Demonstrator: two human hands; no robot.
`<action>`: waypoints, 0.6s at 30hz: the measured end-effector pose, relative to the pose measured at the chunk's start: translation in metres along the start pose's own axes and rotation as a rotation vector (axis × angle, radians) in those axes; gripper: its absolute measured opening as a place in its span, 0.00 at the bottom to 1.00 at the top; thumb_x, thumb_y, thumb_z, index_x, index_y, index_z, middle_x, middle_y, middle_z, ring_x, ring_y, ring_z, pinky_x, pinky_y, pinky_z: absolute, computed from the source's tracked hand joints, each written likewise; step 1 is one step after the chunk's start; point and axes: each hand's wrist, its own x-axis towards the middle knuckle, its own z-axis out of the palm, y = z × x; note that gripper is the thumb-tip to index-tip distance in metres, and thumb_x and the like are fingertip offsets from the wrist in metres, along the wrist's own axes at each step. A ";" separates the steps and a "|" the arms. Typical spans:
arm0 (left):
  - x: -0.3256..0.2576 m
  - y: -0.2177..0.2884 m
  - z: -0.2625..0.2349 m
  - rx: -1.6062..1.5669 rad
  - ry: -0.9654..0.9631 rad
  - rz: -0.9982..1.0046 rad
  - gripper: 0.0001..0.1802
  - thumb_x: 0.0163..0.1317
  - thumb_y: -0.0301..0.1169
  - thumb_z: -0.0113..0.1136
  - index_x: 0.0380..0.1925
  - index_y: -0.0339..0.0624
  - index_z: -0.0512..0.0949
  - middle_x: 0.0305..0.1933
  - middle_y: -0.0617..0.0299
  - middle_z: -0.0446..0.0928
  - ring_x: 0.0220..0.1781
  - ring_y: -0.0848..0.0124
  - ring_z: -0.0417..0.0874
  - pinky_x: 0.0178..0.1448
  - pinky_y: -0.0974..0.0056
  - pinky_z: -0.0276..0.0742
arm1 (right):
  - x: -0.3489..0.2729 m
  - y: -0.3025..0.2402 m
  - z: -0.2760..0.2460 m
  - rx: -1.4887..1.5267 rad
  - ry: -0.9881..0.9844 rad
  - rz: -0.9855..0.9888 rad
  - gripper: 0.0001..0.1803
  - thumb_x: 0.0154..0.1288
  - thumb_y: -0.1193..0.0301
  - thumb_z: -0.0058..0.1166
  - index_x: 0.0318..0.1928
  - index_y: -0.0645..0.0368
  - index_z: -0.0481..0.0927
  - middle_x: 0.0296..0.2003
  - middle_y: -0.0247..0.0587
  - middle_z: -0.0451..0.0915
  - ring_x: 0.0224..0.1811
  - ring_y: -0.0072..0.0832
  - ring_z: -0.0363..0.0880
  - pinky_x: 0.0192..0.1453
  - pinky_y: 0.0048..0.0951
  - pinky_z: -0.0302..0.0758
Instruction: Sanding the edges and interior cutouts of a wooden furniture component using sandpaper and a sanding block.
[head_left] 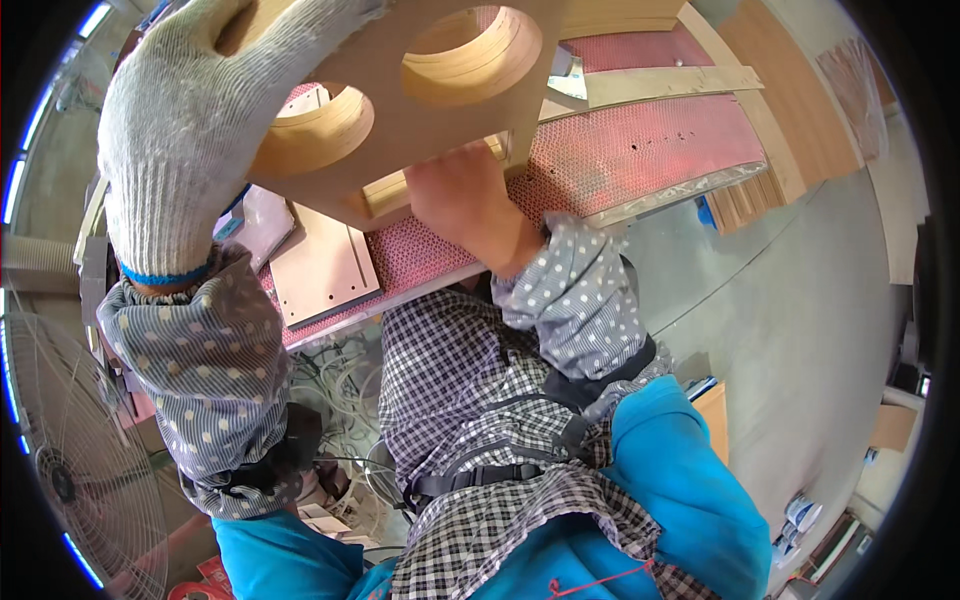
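A tan wooden box [385,140] stands tilted on the bench. Its face has two large round holes and a rectangular opening low down. My left hand [190,120], in a white knit glove with a blue cuff, grips the box at its upper left. The thumb stretches along the wood, while the other fingertips are out of the picture. Bare and curled closed, my right hand [462,195] is at the rectangular opening. Its fingertips are hidden, so what they hold cannot be made out.
Pinkish-red textured matting covers the bench [640,150]. A flat pale panel [318,265] with small holes lies left of the box. A thin wood strip [675,86] lies behind; stacked boards [790,90] stand at the right. A fan [80,480] is at lower left, near tangled hoses [345,400].
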 end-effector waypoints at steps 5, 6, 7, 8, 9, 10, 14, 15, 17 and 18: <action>-0.001 0.016 -0.018 -0.089 -0.076 -0.414 0.24 0.69 0.52 0.65 0.42 0.40 0.85 0.30 0.58 0.81 0.32 0.71 0.79 0.41 0.65 0.75 | 0.005 0.005 0.015 -0.199 0.754 -0.272 0.09 0.57 0.70 0.56 0.24 0.55 0.85 0.25 0.45 0.86 0.35 0.39 0.88 0.44 0.45 0.81; -0.002 0.013 -0.014 -0.148 -0.055 -0.402 0.24 0.69 0.52 0.65 0.42 0.40 0.85 0.30 0.59 0.81 0.32 0.72 0.78 0.41 0.65 0.75 | 0.007 0.005 0.010 -0.133 0.462 -0.131 0.09 0.58 0.70 0.55 0.24 0.55 0.85 0.25 0.44 0.85 0.33 0.38 0.87 0.42 0.44 0.81; -0.003 0.011 -0.011 -0.206 -0.033 -0.390 0.24 0.69 0.52 0.65 0.41 0.39 0.85 0.30 0.59 0.80 0.32 0.73 0.77 0.41 0.66 0.74 | 0.007 0.006 0.008 -0.063 0.172 0.010 0.09 0.58 0.70 0.55 0.24 0.55 0.85 0.25 0.43 0.85 0.32 0.37 0.87 0.40 0.42 0.80; -0.003 0.009 -0.009 -0.195 -0.055 -0.369 0.24 0.69 0.53 0.65 0.42 0.39 0.85 0.30 0.60 0.80 0.32 0.75 0.76 0.41 0.66 0.74 | 0.003 0.007 0.009 -0.068 0.166 0.021 0.09 0.58 0.70 0.55 0.24 0.55 0.85 0.25 0.43 0.85 0.32 0.37 0.87 0.40 0.42 0.80; -0.003 0.006 -0.009 -0.195 -0.053 -0.367 0.24 0.69 0.53 0.65 0.42 0.39 0.85 0.30 0.60 0.80 0.32 0.75 0.76 0.41 0.66 0.74 | 0.004 0.008 0.008 -0.063 0.206 -0.009 0.08 0.58 0.72 0.55 0.25 0.57 0.85 0.24 0.44 0.84 0.30 0.40 0.86 0.38 0.45 0.80; -0.003 0.004 -0.010 -0.177 -0.071 -0.379 0.25 0.69 0.53 0.65 0.42 0.39 0.85 0.30 0.60 0.80 0.32 0.75 0.76 0.41 0.66 0.74 | 0.004 0.008 0.007 -0.058 0.245 -0.039 0.08 0.58 0.73 0.54 0.25 0.59 0.84 0.24 0.45 0.83 0.29 0.42 0.86 0.36 0.47 0.80; -0.004 0.006 -0.011 -0.100 -0.007 -0.396 0.25 0.69 0.54 0.65 0.42 0.40 0.85 0.30 0.60 0.80 0.32 0.74 0.78 0.41 0.66 0.74 | 0.002 0.011 0.010 -0.178 0.694 -0.206 0.08 0.58 0.73 0.54 0.27 0.60 0.84 0.24 0.43 0.84 0.28 0.42 0.85 0.34 0.47 0.81; -0.004 0.004 -0.008 -0.110 -0.012 -0.391 0.25 0.69 0.54 0.65 0.42 0.40 0.85 0.30 0.60 0.80 0.32 0.74 0.78 0.41 0.66 0.74 | 0.005 0.009 0.009 -0.119 0.487 -0.111 0.08 0.59 0.72 0.54 0.27 0.59 0.85 0.25 0.43 0.84 0.29 0.40 0.85 0.37 0.46 0.80; -0.003 -0.004 -0.006 -0.180 -0.047 -0.388 0.26 0.69 0.55 0.64 0.42 0.40 0.85 0.30 0.61 0.81 0.33 0.74 0.79 0.42 0.66 0.74 | 0.006 0.007 0.014 -0.064 0.277 -0.004 0.08 0.59 0.71 0.54 0.27 0.58 0.85 0.25 0.43 0.84 0.31 0.38 0.85 0.40 0.45 0.79; 0.001 0.003 -0.009 -0.126 -0.039 -0.402 0.25 0.69 0.54 0.65 0.43 0.40 0.86 0.30 0.62 0.81 0.33 0.75 0.78 0.42 0.67 0.74 | 0.010 0.005 0.018 -0.015 0.394 -0.007 0.08 0.59 0.71 0.55 0.28 0.58 0.85 0.25 0.44 0.84 0.31 0.39 0.85 0.42 0.45 0.78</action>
